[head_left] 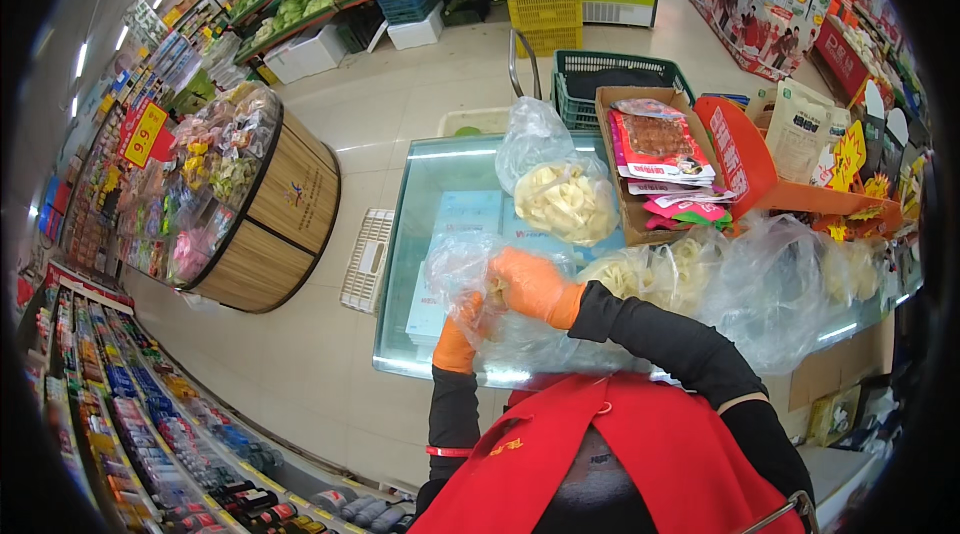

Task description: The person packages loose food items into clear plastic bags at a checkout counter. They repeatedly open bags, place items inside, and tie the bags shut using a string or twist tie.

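Bag gripped in curled fingers of left hand and right hand; step: apparently bagging. Next move: likely steady, even tension.

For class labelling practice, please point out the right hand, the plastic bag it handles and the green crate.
Right hand [540,286]: head view, middle of the gloved hand.
Plastic bag [462,260]: head view, clear left part.
Green crate [575,112]: head view, near wall.

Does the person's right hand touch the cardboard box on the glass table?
No, the right hand is at a clear plastic bag, apart from the cardboard box.
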Action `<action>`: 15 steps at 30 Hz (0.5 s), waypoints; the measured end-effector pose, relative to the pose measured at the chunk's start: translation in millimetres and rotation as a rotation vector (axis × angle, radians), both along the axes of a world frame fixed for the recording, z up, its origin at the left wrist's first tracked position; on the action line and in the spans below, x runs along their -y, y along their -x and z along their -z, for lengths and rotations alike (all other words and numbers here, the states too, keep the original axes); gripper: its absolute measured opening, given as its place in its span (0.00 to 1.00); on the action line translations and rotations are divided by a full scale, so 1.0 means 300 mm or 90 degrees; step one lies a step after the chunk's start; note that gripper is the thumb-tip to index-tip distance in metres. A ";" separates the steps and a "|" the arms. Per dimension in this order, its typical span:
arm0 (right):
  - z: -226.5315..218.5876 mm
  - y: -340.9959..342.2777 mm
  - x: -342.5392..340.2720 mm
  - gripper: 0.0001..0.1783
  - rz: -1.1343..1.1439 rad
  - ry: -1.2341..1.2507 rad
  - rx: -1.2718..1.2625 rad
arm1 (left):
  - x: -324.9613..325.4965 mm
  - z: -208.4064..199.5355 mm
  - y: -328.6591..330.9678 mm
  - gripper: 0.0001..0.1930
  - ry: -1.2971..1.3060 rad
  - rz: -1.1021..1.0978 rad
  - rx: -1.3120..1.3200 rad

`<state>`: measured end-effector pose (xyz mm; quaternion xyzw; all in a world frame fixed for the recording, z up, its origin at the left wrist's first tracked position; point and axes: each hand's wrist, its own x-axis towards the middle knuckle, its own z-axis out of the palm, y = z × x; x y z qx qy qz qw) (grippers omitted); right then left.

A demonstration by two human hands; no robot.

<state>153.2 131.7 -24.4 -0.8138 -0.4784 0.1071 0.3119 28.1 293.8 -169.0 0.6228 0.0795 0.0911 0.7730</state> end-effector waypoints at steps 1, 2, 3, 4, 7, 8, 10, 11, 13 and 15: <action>0.008 0.003 0.003 0.15 0.004 0.017 0.016 | 0.022 0.007 -0.006 0.24 0.034 -0.021 0.022; 0.020 -0.005 0.015 0.15 0.018 0.035 0.030 | 0.056 -0.052 -0.033 0.22 0.099 -0.058 -0.036; 0.029 -0.011 0.025 0.14 0.017 0.035 0.011 | 0.081 -0.106 -0.049 0.21 0.161 -0.099 -0.093; 0.036 -0.018 0.030 0.13 0.012 0.034 -0.007 | 0.094 -0.141 -0.054 0.22 0.148 -0.112 -0.088; -0.004 -0.046 0.065 0.10 0.051 -0.010 -0.162 | 0.041 -0.092 -0.056 0.27 0.104 -0.127 -0.069; -0.035 -0.040 0.065 0.10 0.053 -0.029 -0.229 | -0.058 0.060 -0.017 0.30 0.086 -0.131 -0.062; -0.048 -0.084 0.087 0.12 0.044 -0.109 -0.229 | -0.090 0.085 -0.028 0.36 0.159 -0.106 -0.038; -0.034 -0.110 0.116 0.13 0.064 -0.147 -0.231 | -0.021 -0.032 -0.077 0.39 0.253 -0.073 -0.027; -0.040 -0.095 0.105 0.15 0.016 -0.164 -0.205 | 0.055 -0.156 -0.071 0.44 0.366 -0.037 0.012; -0.045 -0.073 0.072 0.19 -0.025 -0.157 -0.160 | 0.086 -0.190 -0.065 0.46 0.414 0.006 0.069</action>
